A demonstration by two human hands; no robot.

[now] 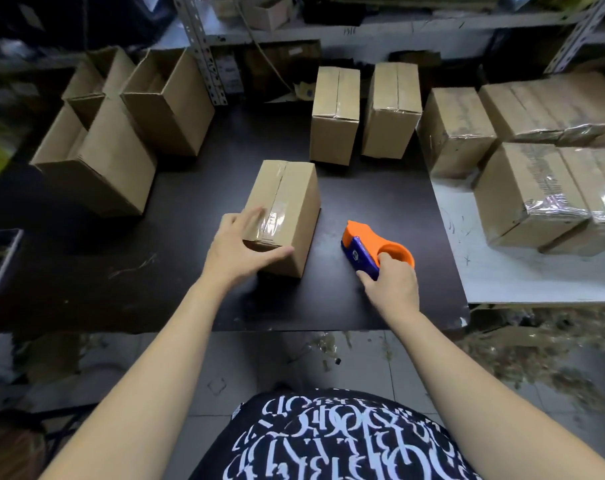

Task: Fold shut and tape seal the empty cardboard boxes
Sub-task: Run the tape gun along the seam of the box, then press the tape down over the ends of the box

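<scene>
One taped box (287, 202) sits mid-frame on the dark table (190, 271); the left hand (238, 247) lies spread wide over its lower left corner, fingers fairly straight, while the right hand (393, 282) curls round the orange tape dispenser (367, 244) just right of it. Pressing the wrinkled tape end flat before shifting the box seems wise; open boxes (121, 133) upper left and sealed boxes (536, 188) upper right crowd the table.
</scene>
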